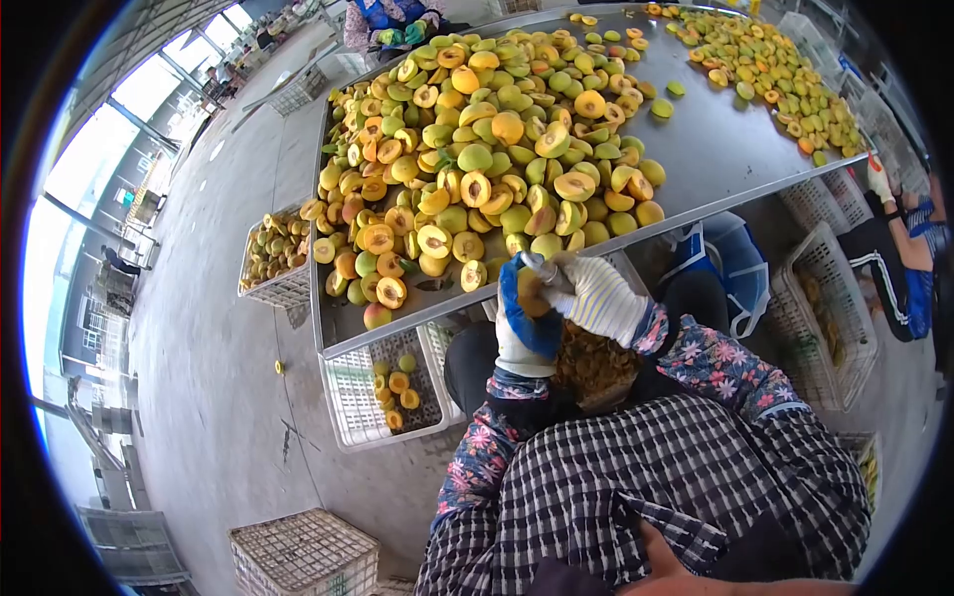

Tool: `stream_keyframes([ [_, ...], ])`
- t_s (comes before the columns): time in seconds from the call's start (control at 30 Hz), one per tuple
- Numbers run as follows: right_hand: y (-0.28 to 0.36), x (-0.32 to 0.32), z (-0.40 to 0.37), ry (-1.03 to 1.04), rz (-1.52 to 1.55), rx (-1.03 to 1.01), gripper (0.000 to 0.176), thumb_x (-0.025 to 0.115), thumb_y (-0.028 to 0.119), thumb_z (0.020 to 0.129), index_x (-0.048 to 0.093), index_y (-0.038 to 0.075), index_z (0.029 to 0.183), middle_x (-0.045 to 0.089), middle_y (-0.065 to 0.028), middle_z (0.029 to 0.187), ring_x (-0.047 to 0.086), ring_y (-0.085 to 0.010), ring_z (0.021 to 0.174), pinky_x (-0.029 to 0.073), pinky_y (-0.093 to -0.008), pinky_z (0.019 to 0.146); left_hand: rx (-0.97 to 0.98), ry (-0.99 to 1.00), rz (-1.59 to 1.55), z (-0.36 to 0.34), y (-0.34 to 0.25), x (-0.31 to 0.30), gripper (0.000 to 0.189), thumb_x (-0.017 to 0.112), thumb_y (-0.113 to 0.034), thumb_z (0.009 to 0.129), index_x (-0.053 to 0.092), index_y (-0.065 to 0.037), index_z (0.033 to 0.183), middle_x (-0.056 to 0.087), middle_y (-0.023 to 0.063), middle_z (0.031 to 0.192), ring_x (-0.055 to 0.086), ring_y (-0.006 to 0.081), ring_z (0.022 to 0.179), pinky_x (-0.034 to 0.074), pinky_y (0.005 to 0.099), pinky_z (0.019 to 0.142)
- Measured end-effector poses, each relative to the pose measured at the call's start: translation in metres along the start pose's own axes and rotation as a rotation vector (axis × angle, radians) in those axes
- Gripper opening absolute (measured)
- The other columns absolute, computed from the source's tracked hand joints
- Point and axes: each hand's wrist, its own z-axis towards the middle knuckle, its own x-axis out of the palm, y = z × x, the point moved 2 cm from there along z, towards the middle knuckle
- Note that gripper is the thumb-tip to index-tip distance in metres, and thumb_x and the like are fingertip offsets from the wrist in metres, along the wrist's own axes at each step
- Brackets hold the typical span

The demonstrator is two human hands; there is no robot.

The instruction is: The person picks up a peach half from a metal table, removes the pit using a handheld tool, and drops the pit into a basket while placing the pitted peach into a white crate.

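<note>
Halved yellow-green fruit [477, 189] lies in a big heap on the metal table [686, 204]. At the table's near edge, my left hand [527, 323], in a white and blue glove, is closed around a brownish piece of fruit [534, 293]. My right hand [599, 298], in a striped white glove, is closed against the same fruit from the right; a small grey thing shows at its fingertips, too unclear to name. Below both hands, between the knees, a container holds brown scraps [594, 363].
White crates stand under the table [353, 402], at its left [283, 290] and on the floor [303, 551]. A blue and white bag [740, 268] and a crate [795, 323] are at right. Co-workers sit at far right [909, 248] and behind the table [383, 20].
</note>
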Motion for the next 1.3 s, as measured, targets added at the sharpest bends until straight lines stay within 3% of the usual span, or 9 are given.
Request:
stream_keyframes([
  [0.23, 0.006, 0.009, -0.013, -0.064, 0.369, 0.020, 0.027, 0.064, 0.020, 0.093, 0.054, -0.001, 0.109, 0.067, -0.0168, 0.088, 0.065, -0.0315, 0.079, 0.051, -0.0386, 0.074, -0.073, -0.158, -0.426, 0.006, -0.015, 0.010, 0.037, 0.049, -0.036, 0.101, 0.059, -0.007, 0.122, 0.063, 0.0127, 0.119, 0.058, 0.0263, 0.113, 0.045, 0.0423, 0.103],
  [0.33, -0.009, 0.000, -0.018, -0.139, 0.043, -0.115, 0.030, 0.060, 0.020, 0.096, 0.050, -0.001, 0.114, 0.066, -0.0202, 0.087, 0.065, -0.0351, 0.080, 0.051, -0.0419, 0.072, -0.179, -0.258, -0.609, 0.007, -0.020, 0.008, 0.038, 0.053, -0.038, 0.099, 0.060, -0.007, 0.120, 0.062, 0.0138, 0.121, 0.058, 0.0279, 0.112, 0.046, 0.0454, 0.102],
  [0.5, 0.009, -0.003, -0.028, 0.008, -0.321, -0.015, 0.036, 0.057, 0.024, 0.098, 0.045, -0.003, 0.119, 0.065, -0.0260, 0.081, 0.064, -0.0457, 0.076, 0.050, -0.0519, 0.064, -0.156, -0.205, -0.578, 0.005, -0.028, 0.022, 0.039, 0.056, -0.043, 0.097, 0.058, -0.008, 0.114, 0.061, 0.0163, 0.119, 0.059, 0.0358, 0.110, 0.047, 0.0538, 0.102],
  [0.63, 0.011, 0.002, -0.027, 0.110, -0.384, 0.114, 0.035, 0.057, 0.023, 0.097, 0.047, -0.005, 0.116, 0.063, -0.0261, 0.077, 0.064, -0.0450, 0.074, 0.050, -0.0508, 0.060, -0.168, -0.250, -0.625, 0.004, -0.030, 0.028, 0.038, 0.057, -0.044, 0.097, 0.057, -0.008, 0.110, 0.060, 0.0149, 0.117, 0.059, 0.0345, 0.108, 0.047, 0.0520, 0.102],
  [0.8, -0.009, 0.021, -0.030, -0.030, -0.218, -0.052, 0.035, 0.055, 0.022, 0.097, 0.048, -0.008, 0.114, 0.062, -0.0259, 0.075, 0.063, -0.0454, 0.072, 0.049, -0.0502, 0.060, -0.089, -0.195, -0.649, 0.003, -0.014, 0.021, 0.029, 0.056, -0.037, 0.100, 0.057, -0.008, 0.107, 0.061, 0.0118, 0.113, 0.060, 0.0317, 0.108, 0.048, 0.0499, 0.101],
  [1.0, -0.003, 0.013, -0.026, 0.148, -0.331, -0.002, 0.034, 0.055, 0.023, 0.097, 0.046, -0.007, 0.111, 0.063, -0.0249, 0.075, 0.063, -0.0447, 0.073, 0.049, -0.0509, 0.062, -0.098, -0.216, -0.612, 0.001, -0.015, 0.020, 0.031, 0.055, -0.037, 0.100, 0.059, -0.007, 0.108, 0.063, 0.0115, 0.110, 0.061, 0.0293, 0.105, 0.049, 0.0456, 0.100],
  [1.17, -0.029, 0.017, -0.030, 0.142, -0.267, -0.089, 0.027, 0.057, 0.021, 0.095, 0.048, -0.002, 0.104, 0.063, -0.0229, 0.074, 0.063, -0.0445, 0.073, 0.049, -0.0503, 0.060, -0.094, -0.191, -0.174, 0.002, -0.001, -0.009, 0.042, 0.050, -0.045, 0.101, 0.059, -0.005, 0.109, 0.064, 0.0129, 0.108, 0.061, 0.0284, 0.103, 0.049, 0.0435, 0.098],
  [1.27, -0.027, 0.015, -0.032, 0.275, -0.419, 0.003, 0.030, 0.058, 0.021, 0.092, 0.047, -0.002, 0.107, 0.064, -0.0237, 0.075, 0.063, -0.0450, 0.073, 0.049, -0.0520, 0.062, -0.259, -0.126, -0.359, 0.006, 0.006, -0.029, 0.042, 0.047, -0.044, 0.103, 0.060, -0.004, 0.107, 0.064, 0.0101, 0.101, 0.062, 0.0239, 0.096, 0.051, 0.0369, 0.088],
  [1.3, -0.019, 0.015, -0.032, 0.259, -0.453, 0.012, 0.031, 0.059, 0.021, 0.090, 0.048, -0.003, 0.107, 0.064, -0.0235, 0.076, 0.062, -0.0455, 0.073, 0.049, -0.0528, 0.063, -0.001, -0.163, 0.103, 0.008, 0.010, -0.034, 0.040, 0.047, -0.041, 0.103, 0.061, -0.004, 0.105, 0.065, 0.0094, 0.099, 0.062, 0.0222, 0.093, 0.051, 0.0355, 0.086],
])
